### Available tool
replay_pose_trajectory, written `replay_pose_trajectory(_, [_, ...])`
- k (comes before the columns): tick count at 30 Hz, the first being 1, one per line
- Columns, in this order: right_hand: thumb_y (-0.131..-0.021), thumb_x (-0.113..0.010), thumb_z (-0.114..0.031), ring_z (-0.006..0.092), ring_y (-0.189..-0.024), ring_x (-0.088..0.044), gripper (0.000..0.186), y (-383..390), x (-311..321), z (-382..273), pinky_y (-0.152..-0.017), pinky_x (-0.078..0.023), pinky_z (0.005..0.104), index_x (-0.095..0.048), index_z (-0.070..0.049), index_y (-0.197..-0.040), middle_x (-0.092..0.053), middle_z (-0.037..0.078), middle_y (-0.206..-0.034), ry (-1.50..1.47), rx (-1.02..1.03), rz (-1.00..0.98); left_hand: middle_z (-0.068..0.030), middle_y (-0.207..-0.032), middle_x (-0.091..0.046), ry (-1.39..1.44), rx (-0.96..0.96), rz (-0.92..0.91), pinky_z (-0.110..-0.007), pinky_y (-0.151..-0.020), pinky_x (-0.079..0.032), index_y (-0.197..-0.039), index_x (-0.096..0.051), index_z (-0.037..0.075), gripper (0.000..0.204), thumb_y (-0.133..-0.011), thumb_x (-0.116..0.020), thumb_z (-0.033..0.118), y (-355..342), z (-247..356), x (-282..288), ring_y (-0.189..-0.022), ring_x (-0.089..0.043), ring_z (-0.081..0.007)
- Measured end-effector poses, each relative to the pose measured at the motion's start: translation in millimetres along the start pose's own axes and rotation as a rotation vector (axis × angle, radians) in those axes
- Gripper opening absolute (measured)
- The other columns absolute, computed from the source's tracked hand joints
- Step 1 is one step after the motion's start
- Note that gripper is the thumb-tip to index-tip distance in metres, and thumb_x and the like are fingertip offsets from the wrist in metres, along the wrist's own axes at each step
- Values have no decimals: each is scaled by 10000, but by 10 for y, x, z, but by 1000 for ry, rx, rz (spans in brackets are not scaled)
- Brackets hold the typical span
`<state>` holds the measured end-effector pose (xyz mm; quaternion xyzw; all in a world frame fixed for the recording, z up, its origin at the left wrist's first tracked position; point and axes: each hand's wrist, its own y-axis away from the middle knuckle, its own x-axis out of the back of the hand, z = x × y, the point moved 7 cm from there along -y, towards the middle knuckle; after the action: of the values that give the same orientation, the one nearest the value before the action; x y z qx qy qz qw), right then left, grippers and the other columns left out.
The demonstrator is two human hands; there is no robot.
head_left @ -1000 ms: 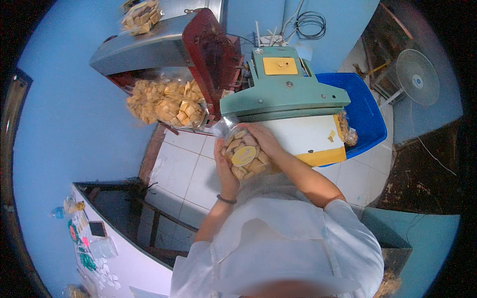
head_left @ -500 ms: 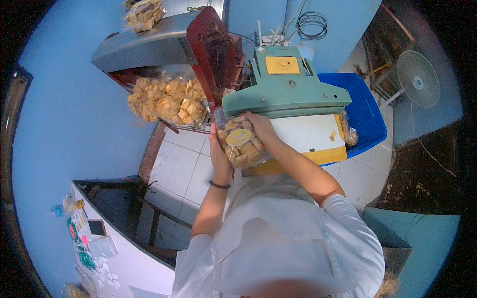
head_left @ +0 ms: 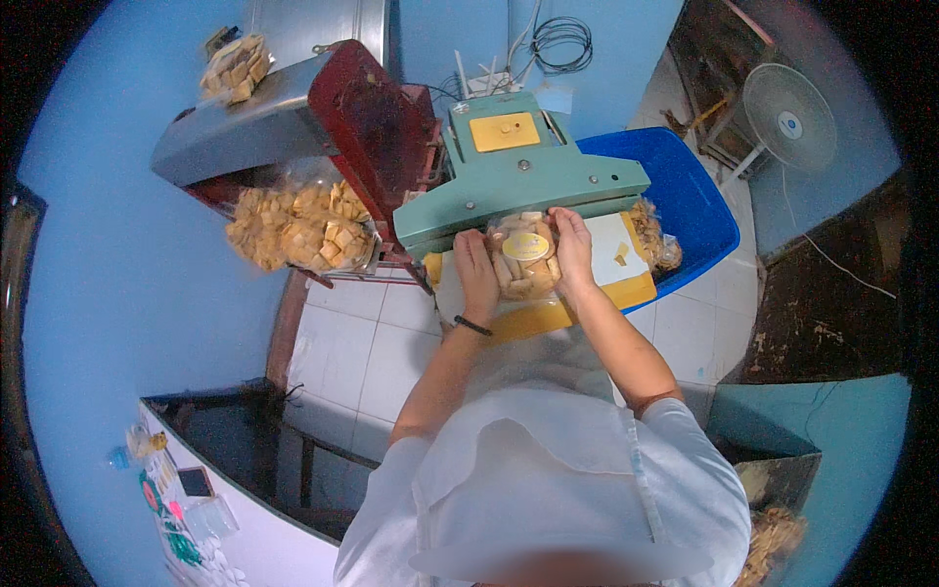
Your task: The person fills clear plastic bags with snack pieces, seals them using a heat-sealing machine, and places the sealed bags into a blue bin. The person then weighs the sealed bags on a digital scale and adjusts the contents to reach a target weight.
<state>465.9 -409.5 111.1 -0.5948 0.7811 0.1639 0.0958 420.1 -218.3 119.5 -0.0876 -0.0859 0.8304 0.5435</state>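
Note:
In front of me stands a green sealing machine (head_left: 526, 174) with a long horizontal bar. A clear plastic bag of pale, chunky snack pieces (head_left: 528, 274) with a yellow oval label lies on the yellow-edged white board (head_left: 599, 245) beneath that bar. My left hand (head_left: 476, 279) is closed on the bag's left side. Along its right side my right hand (head_left: 573, 252) grips it too, fingers near the upper corner. The bag's top end reaches the lower edge of the bar, and I cannot tell whether it goes under it.
Several filled bags (head_left: 303, 230) sit in a red-and-metal machine (head_left: 245, 122) at left, with another bag (head_left: 236, 68) on top. A blue tub (head_left: 685, 196) stands behind the board's right end, holding a bag (head_left: 657, 245). Right are a fan (head_left: 790, 122); lower left, a white table (head_left: 259, 548).
Both hands have carried the bag rightward onto the board, in line with the sealer's bar. They now hold it from either side. The whole view has shifted a little.

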Motion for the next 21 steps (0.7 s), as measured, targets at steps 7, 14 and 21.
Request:
replay_pose_trajectory(7, [-1032, -511, -225, 92, -858, -547, 209, 42, 164, -173, -784, -444, 240, -614, -44, -1042, -612, 4, -935, 41, 135, -92, -136, -1076, -514, -171, 32, -103, -344, -963, -387, -1098, -504, -14, 242, -1049, -398, 199, 320, 113, 88, -1046, -497, -248])
replay_pose_trajectory(14, [-1012, -522, -178, 85, -870, -524, 195, 339, 482, -246, -793, -421, 234, -633, -18, -1011, -605, 2, -955, 197, 195, -178, -126, -1162, -527, -313, -104, -277, -340, -995, -395, -1180, -517, -8, 247, -1038, -419, 169, 596, 259, 245, -1111, -504, -239])
replay_pose_trajectory(21, [-927, -589, -82, 183, -917, -607, 123, 738, 431, -714, -784, -482, 283, -637, -14, -1017, -627, 91, -1001, 579, 477, -265, -114, -1135, -547, -299, -159, -276, -339, -956, -425, -1170, -527, -7, 244, -1039, -437, 178, 626, 292, 229, -1059, -534, -230])
